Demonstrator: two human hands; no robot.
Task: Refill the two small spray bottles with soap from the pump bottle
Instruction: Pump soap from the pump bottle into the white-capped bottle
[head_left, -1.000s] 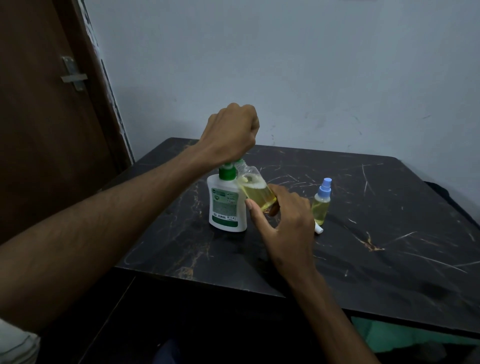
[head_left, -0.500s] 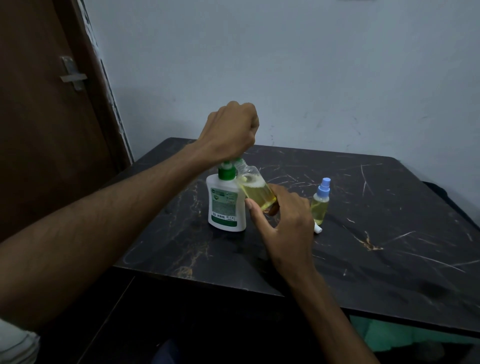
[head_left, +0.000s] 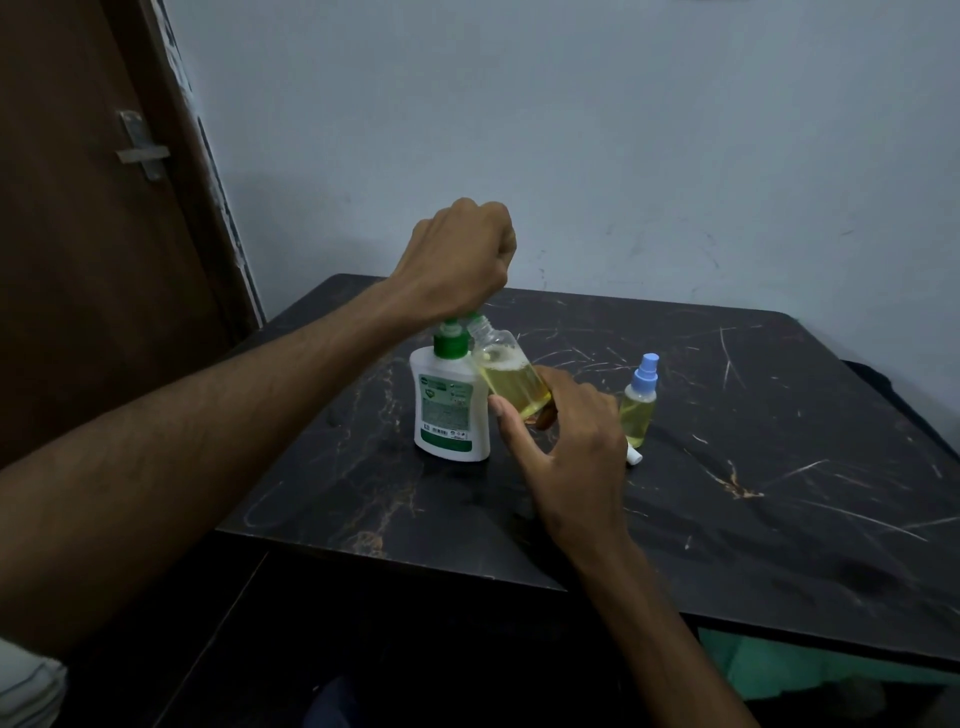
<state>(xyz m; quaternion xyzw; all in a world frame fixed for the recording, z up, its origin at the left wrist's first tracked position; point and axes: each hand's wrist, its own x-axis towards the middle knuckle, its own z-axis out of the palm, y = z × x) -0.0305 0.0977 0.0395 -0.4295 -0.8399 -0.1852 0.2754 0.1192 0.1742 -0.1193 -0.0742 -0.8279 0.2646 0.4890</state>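
Since the earlier frames our left hand (head_left: 457, 260) has lifted slightly above the green pump; it stays fisted over the pump bottle (head_left: 451, 410) on the table (head_left: 779, 467); our right hand (head_left: 566, 441) pinches the tilted open spray bottle (head_left: 514, 382) against the nozzle; the capped spray bottle (head_left: 640, 402) stands right.

The pump head is hidden under the left hand (head_left: 457, 260). The bottle (head_left: 514, 382) base is covered by the right hand (head_left: 566, 441). The cap (head_left: 634, 456), at its 3 o'clock, is partly hidden.
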